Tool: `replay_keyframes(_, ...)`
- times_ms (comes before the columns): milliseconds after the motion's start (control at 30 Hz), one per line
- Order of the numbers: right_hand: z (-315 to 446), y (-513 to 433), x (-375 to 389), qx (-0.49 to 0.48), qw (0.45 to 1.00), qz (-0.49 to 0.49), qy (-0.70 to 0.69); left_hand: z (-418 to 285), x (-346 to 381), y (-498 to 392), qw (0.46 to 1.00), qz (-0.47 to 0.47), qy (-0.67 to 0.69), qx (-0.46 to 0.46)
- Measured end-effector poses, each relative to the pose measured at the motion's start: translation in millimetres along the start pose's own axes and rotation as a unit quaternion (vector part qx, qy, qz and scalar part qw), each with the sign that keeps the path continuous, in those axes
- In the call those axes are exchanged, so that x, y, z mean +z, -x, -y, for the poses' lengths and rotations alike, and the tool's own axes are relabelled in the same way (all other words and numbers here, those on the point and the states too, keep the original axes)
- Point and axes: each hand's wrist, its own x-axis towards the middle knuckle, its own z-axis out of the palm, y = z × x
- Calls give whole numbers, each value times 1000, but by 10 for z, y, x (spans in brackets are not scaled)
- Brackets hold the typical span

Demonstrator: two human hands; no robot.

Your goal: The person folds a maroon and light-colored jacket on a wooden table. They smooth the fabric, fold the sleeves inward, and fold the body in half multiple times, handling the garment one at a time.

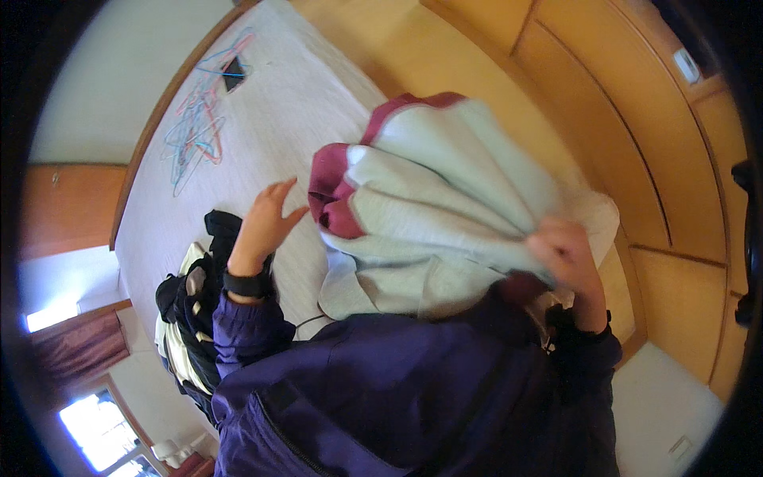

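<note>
My right hand [560, 247] grips a pale grey garment [441, 173] with maroon edging. Its gathered cloth spreads leftward from my fist in folds and lies partly over the bed's edge, close to my body. My left hand [268, 223] is raised to the left of the garment's maroon part, fingers apart, holding nothing. Motion blurs my right hand somewhat. What kind of garment it is, I cannot tell.
On the bed's pale sheet [280, 107] lie tangled pink and blue clothes hangers [197, 131] and a black flat object [233, 74]. A heap of dark and cream clothes [191, 310] sits left of my left forearm. Wooden cabinets [590, 119] stand at the right.
</note>
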Motion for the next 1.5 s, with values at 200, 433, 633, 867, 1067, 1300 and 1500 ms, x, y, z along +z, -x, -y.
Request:
replay_keyframes(200, 269, 21, 40, -16, 999, 38, -31, -824, -208, -503, 972, 16, 168, 166)
replay_keyframes(433, 188, -3, -159, 1, 999, -26, -43, -1105, 41, -778, 924, 151, 205, 286)
replay_keyframes(633, 52, -244, -271, 26, 996, -83, -12, -1133, -46, -899, 929, 1, 213, 304)
replay_keyframes(867, 89, -301, -380, -4, 997, -75, -18, -1384, -60, -907, 908, 93, 213, 348)
replay_keyframes(1067, 21, -207, -343, -33, 983, -177, -31, -1381, 31, -814, 907, 37, 159, 387)
replay_keyframes(1300, 12, -516, -161, 127, 942, -192, -245, -1487, -315, -894, 927, -139, 244, 250)
replay_keyframes(1500, -170, -701, -408, 75, 978, -67, -184, -1705, -336, -1346, 863, -53, 498, 67)
